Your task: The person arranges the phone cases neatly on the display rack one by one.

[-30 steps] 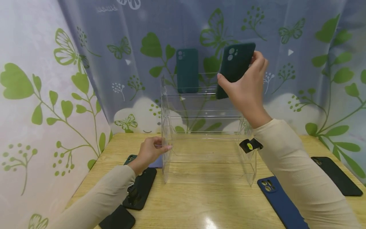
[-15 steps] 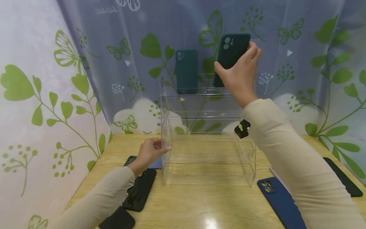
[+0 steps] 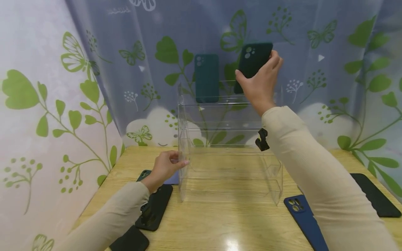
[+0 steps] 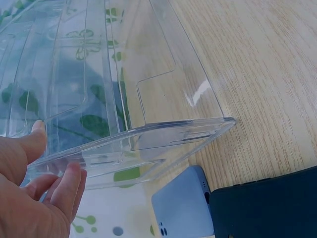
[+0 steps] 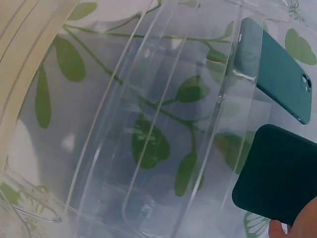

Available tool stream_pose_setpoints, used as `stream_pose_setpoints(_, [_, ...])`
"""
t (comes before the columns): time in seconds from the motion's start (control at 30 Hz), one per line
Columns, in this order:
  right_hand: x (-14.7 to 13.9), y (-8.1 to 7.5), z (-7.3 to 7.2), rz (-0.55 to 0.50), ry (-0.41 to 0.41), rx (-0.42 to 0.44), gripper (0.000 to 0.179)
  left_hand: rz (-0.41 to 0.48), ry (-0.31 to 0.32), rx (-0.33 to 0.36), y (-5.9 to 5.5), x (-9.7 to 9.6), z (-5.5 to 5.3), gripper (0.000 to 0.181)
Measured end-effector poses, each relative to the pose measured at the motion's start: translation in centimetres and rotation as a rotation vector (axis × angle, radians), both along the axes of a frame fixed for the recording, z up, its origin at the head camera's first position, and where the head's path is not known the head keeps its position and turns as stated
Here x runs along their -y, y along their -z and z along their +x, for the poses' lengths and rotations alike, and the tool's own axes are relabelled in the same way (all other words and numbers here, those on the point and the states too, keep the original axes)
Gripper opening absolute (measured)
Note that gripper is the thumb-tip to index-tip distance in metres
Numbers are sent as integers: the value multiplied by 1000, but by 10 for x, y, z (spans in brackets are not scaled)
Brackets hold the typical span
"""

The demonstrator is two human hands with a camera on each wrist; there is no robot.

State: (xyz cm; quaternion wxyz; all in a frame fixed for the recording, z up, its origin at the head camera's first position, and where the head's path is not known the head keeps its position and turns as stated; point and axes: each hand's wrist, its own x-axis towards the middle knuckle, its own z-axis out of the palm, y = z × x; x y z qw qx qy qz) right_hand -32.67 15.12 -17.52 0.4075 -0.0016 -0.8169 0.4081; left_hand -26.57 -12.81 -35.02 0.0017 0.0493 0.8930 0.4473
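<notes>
A clear acrylic tiered stand point(image 3: 230, 129) stands on the wooden table. On its top tier, toward the left, a teal phone case point(image 3: 206, 78) leans upright. My right hand point(image 3: 262, 82) grips a dark green phone case point(image 3: 252, 62) by its sides, thumb on the left edge, over the right part of the top tier. In the right wrist view the lower end of this dark green case point(image 5: 277, 173) hangs beside the teal case point(image 5: 282, 74). My left hand point(image 3: 166, 165) pinches the stand's left side panel between thumb and fingers, as the left wrist view point(image 4: 44, 183) also shows.
Left of the stand lie a black phone case point(image 3: 158, 209), another dark case point(image 3: 133, 240) and a lavender-blue case point(image 4: 181, 203). At the right are a blue case point(image 3: 304, 219) and a black case point(image 3: 373, 195). A patterned curtain point(image 3: 150, 115) hangs behind the table.
My right hand has carried the dark green case slightly left and up, then a little lower, toward the stand's top tier. The left hand keeps its hold on the side panel.
</notes>
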Motion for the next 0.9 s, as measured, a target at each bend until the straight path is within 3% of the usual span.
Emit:
stream_pose_setpoints(0.37, [-5,6,-9,-4,-4,53,94,3,2,1,1,0,-1,60])
stream_pose_setpoints(0.67, [-5,8,-11,91,15,152,95,1,-1,0,0,0,0,59])
stream_pose_setpoints(0.9, [-3,8,-12,94,0,197,95,-7,-4,2,-1,1,0,58])
